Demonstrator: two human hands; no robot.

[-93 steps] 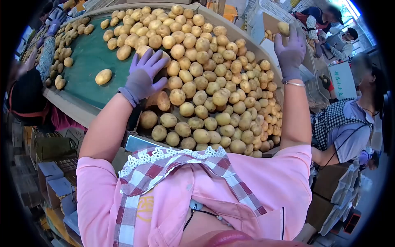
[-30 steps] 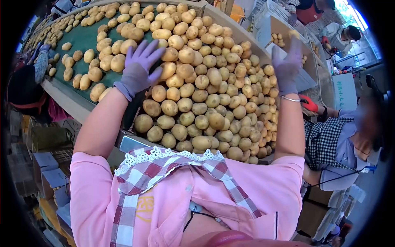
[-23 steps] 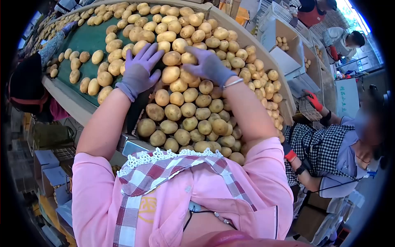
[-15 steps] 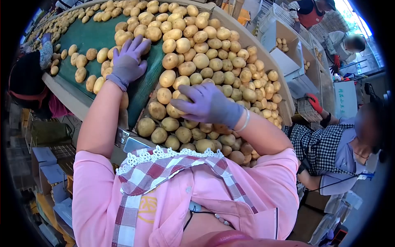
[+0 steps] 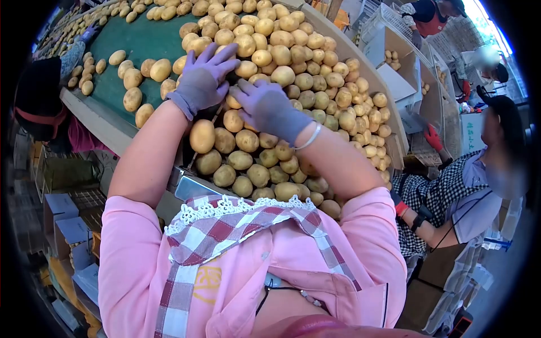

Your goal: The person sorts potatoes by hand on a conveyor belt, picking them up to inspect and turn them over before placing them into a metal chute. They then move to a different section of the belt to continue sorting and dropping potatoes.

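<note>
My left hand (image 5: 204, 80), in a purple and grey glove, lies over potatoes at the belt's edge with its fingers spread. Just right of it, my right hand (image 5: 275, 110), gloved alike, reaches across the potato heap (image 5: 304, 81) with its fingers stretched out. Its fingertips touch potatoes close to my left hand; a potato partly shows beneath them. A larger potato (image 5: 202, 136) sits below my left wrist, by the seam between belt and heap. Loose potatoes (image 5: 133, 98) lie on the green belt (image 5: 115, 67) to the left.
A wooden board (image 5: 360, 62) edges the heap on the right. Beyond it stand cardboard boxes (image 5: 394, 84) with potatoes. A co-worker in a checked apron (image 5: 434, 194) is at the right, another person (image 5: 39, 101) at the left. A metal rail (image 5: 96, 121) borders the belt.
My left hand has moved right, from the belt onto potatoes at the heap's edge. My right hand has gone up and left, and its curled fingers have straightened. Potatoes near the belt's edge have shifted.
</note>
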